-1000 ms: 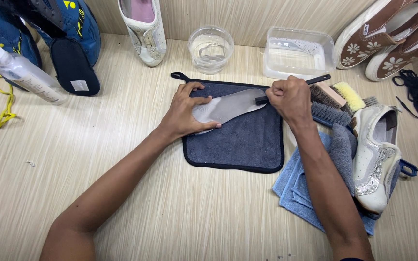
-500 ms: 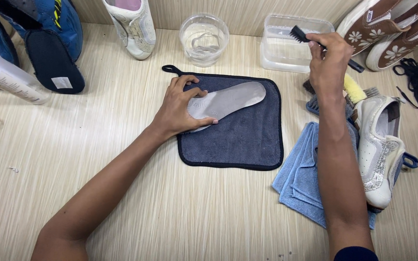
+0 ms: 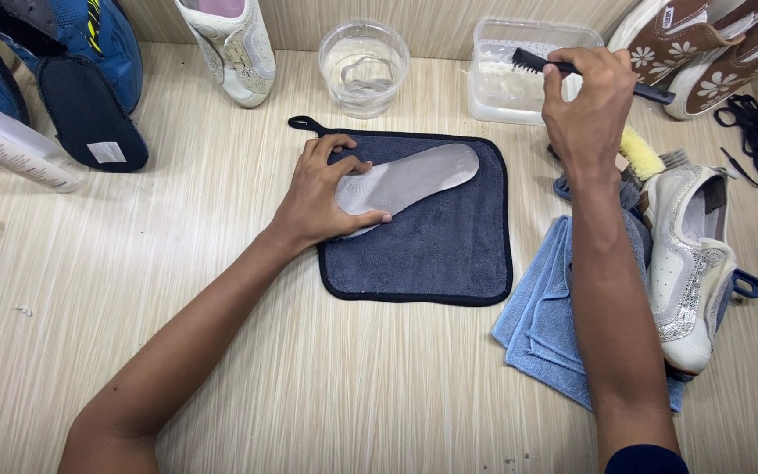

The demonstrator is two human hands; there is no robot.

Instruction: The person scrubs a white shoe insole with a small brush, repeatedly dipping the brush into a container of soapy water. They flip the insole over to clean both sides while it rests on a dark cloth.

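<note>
The left hand (image 3: 326, 197) lies flat, fingers spread, arm outstretched; the right hand (image 3: 585, 101) is raised, fingers curled in a grip.

Pale wood-grain tabletop (image 3: 326, 386), evenly lit.

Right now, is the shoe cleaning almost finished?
Not yet, it seems. Done: the insole is out and lies on the dark cloth. In hand: the left hand pins the insole while the right hand holds the brush over the clear tub. Left: the white shoe on the blue towel likely waits; laces lie loose.
</note>
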